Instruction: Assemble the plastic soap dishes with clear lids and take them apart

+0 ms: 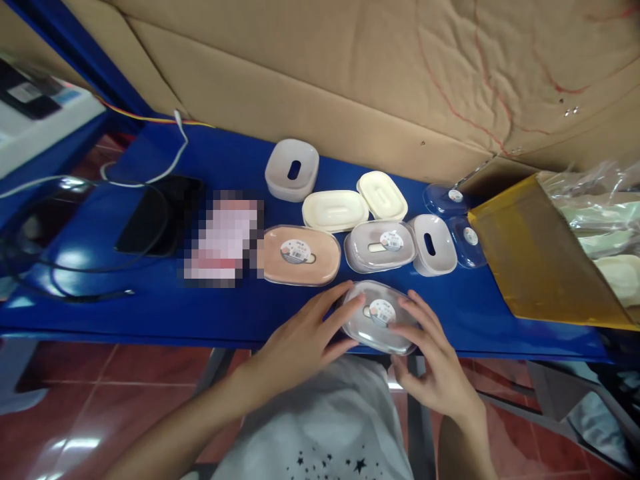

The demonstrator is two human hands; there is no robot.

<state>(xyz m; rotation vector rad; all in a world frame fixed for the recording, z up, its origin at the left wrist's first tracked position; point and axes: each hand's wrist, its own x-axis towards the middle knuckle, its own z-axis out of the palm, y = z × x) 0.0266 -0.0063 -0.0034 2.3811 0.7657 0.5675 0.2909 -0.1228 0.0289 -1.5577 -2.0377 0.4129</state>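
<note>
At the table's front edge lies a grey oval soap box (pixel 367 333) under a clear lid with a round barcode sticker (pixel 383 312). My left hand (pixel 313 327) grips its left side, fingertips on the lid. On the other side my right hand (pixel 433 347) holds the right rim, its fingers over the lid and the thumb low at the front edge. Just behind is another grey lidded soap box (pixel 360 250), with a pinkish-orange lidded one (pixel 300 263) to its left. A grey slotted box (pixel 440 257) stands to the right.
Farther back are another slotted box (pixel 277 183) and two cream inserts (pixel 335 210). Clear lids (pixel 467 250) lie at right beside a carton with a yellow-taped flap (pixel 530 253). A pixelated item (pixel 225 237), a black device (pixel 145 223) and cables (pixel 65 267) occupy the left.
</note>
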